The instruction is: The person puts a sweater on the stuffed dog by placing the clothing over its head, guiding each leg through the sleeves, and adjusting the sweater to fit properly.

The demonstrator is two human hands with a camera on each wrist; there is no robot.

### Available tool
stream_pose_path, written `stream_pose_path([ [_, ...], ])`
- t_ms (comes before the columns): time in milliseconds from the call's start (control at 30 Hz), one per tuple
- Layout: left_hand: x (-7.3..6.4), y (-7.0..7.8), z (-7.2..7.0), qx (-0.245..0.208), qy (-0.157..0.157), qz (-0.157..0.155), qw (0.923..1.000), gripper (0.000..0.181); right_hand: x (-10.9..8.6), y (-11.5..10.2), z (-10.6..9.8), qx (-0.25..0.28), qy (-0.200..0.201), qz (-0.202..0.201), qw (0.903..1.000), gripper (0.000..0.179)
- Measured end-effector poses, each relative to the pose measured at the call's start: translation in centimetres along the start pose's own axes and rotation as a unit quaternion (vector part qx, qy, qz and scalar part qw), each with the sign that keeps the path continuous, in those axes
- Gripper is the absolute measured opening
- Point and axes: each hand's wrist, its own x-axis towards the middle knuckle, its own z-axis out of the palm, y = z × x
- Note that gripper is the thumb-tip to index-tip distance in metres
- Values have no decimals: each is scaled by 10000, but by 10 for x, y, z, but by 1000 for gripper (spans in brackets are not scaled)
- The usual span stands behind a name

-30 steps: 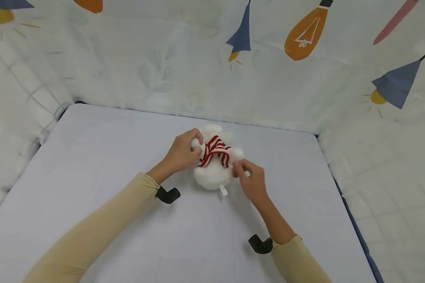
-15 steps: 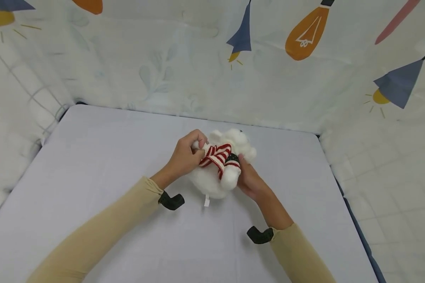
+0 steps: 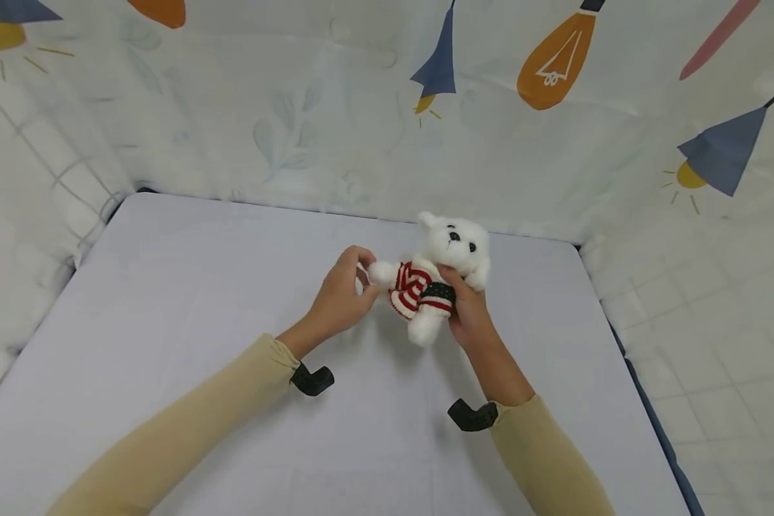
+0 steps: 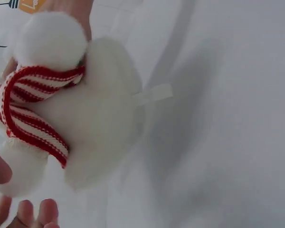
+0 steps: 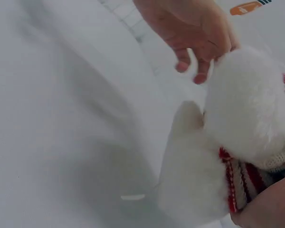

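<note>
A white plush toy (image 3: 429, 281) with dark eyes and a dark nose wears a red-and-white striped scarf and a sleeve with a dark green band. My right hand (image 3: 469, 309) grips its side below the head, with the thumb across the front. The toy is tilted, face turned up, and its shadow falls apart from it on the cloth. My left hand (image 3: 346, 292) is right at one white paw (image 4: 21, 168), thumb overlapping it and the other fingers spread below it in the left wrist view. A small white tag (image 4: 154, 94) sticks out from the toy's bottom.
A pale cloth covers the table (image 3: 284, 444). Patterned curtain walls (image 3: 335, 143) stand along its back and sides. Dark curved pieces (image 3: 312, 380) jut from both wrists at the sleeve cuffs.
The toy has turned from its back view to show its face, and has risen to the right. My right hand has taken hold of its side; the left hand's fingers have loosened at the paw.
</note>
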Motion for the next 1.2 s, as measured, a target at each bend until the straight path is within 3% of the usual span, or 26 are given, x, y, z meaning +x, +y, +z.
stream_pose_path([
  [67,-2,-1,1,-73,-297,-700,9971,19,2,-3,0,66,-14,-363,9993,39],
  [100,-2,-1,2,-254,-574,-1056,9924,23,3,-4,0,107,28,-469,9988,41],
  [167,-1,-1,4,-672,-1281,-1610,9763,43,3,-5,1,136,99,-679,9975,45],
  [233,2,-1,6,-1074,-1892,-1936,9566,59,4,-6,2,176,73,-883,9959,48],
  [300,5,0,8,-1354,-2129,-2007,9466,61,3,-5,5,230,135,-812,9963,45],
  [333,6,0,9,-1452,-2111,-1943,9469,56,2,-5,6,260,95,-778,9966,44],
  [467,8,2,14,-1727,-1920,-1696,9511,31,-3,-6,13,679,43,-287,9973,36],
  [600,4,3,16,-1106,-2038,-1237,9648,19,-6,-14,16,1479,-40,92,9889,35],
  [733,-1,2,16,-223,-1797,-722,9808,14,-7,-23,12,2029,68,85,9791,38],
  [833,-4,1,17,-37,-1605,-580,9853,14,-7,-28,8,2135,145,-33,9768,37],
  [900,-5,-1,18,15,-1413,-577,9883,18,-7,-29,7,1942,176,-200,9806,35],
  [967,-7,-1,19,56,-1075,-577,9925,25,-8,-29,8,1544,206,-433,9868,35],
  [1067,-8,2,17,11,-148,-456,9989,34,-8,-28,11,835,194,-854,9926,38],
  [1133,-7,7,15,1,498,58,9987,33,-8,-27,13,445,213,-952,9942,40],
  [1200,-4,15,12,266,888,868,9919,25,-8,-26,13,157,116,-967,9951,41],
])
